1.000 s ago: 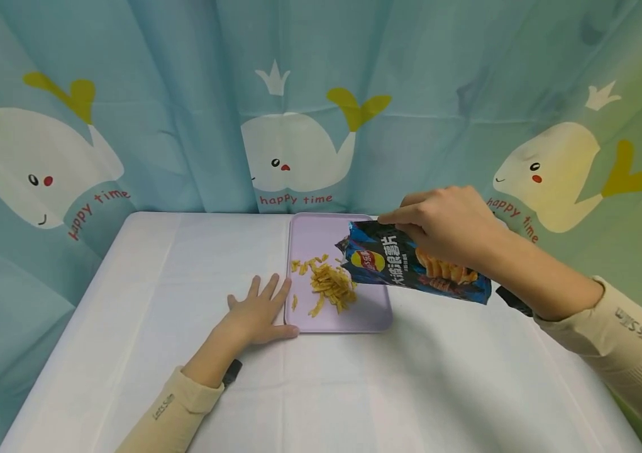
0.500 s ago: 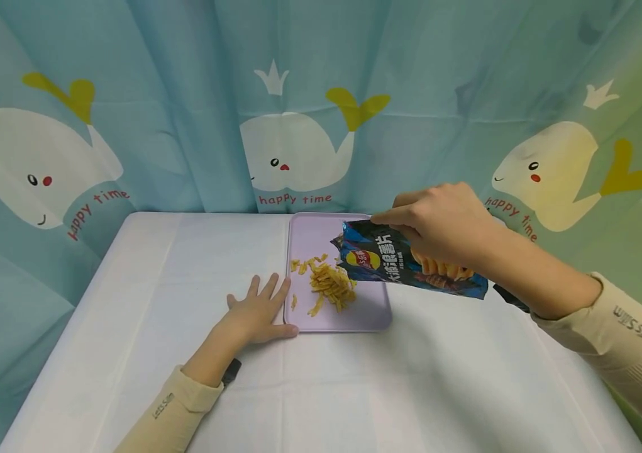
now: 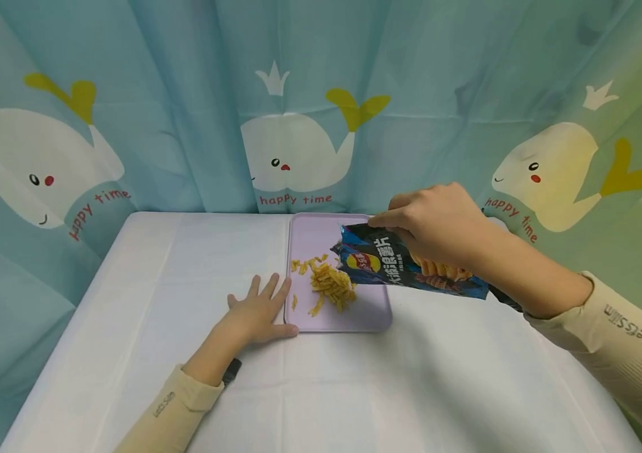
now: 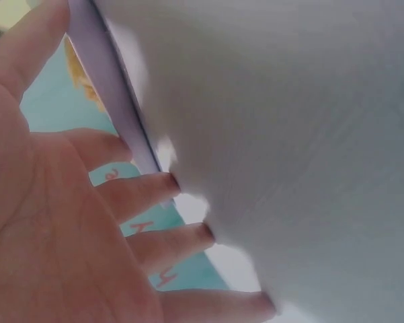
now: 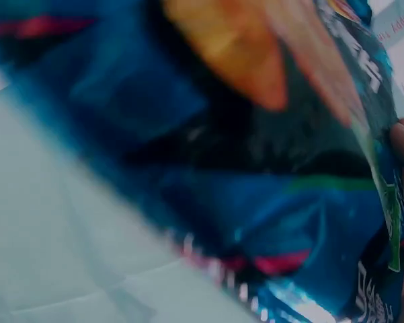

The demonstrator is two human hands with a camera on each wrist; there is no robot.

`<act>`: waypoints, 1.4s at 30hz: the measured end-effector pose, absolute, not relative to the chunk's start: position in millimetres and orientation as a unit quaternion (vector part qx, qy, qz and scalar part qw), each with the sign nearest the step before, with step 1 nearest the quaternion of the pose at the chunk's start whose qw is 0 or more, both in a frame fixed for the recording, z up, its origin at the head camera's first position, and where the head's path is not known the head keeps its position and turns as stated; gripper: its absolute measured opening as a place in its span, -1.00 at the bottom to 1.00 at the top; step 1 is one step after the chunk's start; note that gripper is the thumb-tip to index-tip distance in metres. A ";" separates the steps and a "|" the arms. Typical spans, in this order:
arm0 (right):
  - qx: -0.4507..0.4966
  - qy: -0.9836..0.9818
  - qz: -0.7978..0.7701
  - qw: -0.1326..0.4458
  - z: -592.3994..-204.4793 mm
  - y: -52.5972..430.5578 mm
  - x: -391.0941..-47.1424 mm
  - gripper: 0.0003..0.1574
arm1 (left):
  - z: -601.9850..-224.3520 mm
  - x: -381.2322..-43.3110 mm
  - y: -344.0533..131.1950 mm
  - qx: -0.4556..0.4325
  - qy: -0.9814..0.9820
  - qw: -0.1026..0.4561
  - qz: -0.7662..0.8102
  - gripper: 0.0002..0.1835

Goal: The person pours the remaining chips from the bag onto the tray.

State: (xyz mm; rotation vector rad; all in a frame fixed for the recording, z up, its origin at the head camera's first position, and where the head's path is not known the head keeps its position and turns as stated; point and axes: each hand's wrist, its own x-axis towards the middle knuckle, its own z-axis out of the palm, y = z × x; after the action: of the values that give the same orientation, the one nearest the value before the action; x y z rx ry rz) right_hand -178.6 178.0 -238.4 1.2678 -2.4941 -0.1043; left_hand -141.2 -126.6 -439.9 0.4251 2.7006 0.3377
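Observation:
My right hand (image 3: 439, 220) grips a dark blue chip bag (image 3: 405, 267) by its upper edge, above the right part of a lilac tray (image 3: 371, 314). The bag lies on its side in the air, its torn end pointing left. Below that end, a heap of yellow chips (image 3: 329, 288) lies on the tray, with a few loose pieces to the left. My left hand (image 3: 249, 318) rests with spread fingers at the tray's left edge, the thumb at the near left corner. In the right wrist view the printed bag (image 5: 255, 134) fills most of the picture.
A white cloth covers the table (image 3: 173, 283). Behind it hangs a blue-green curtain (image 3: 185, 94) printed with whales, close to the tray's far edge. The right arm's shadow falls on the cloth right of the tray.
My right hand has shifted slightly left with the chip bag, bringing its torn end nearer the chip heap. The left hand and the tray have stayed in place.

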 end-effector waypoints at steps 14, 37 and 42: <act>0.434 -0.883 -0.028 0.177 -239.1 184.3 -177.8 -0.60 | -439.9 -141.5 -126.9 0.149 0.962 0.194 0.120 0.11; 0.442 -0.876 -0.025 0.190 -237.3 184.3 -178.5 -0.61 | -442.0 -141.2 -126.5 0.148 0.963 0.188 0.122 0.11; 0.440 -0.876 -0.013 0.196 -237.6 186.6 -178.4 -0.59 | -441.8 -141.1 -126.1 0.148 0.964 0.185 0.124 0.11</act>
State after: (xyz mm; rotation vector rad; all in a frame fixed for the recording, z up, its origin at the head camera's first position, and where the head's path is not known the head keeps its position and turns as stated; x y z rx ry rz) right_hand -178.4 186.6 -237.6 1.2331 -2.4550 -0.0364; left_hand -141.1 -126.1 -441.8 0.4176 2.7149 0.3483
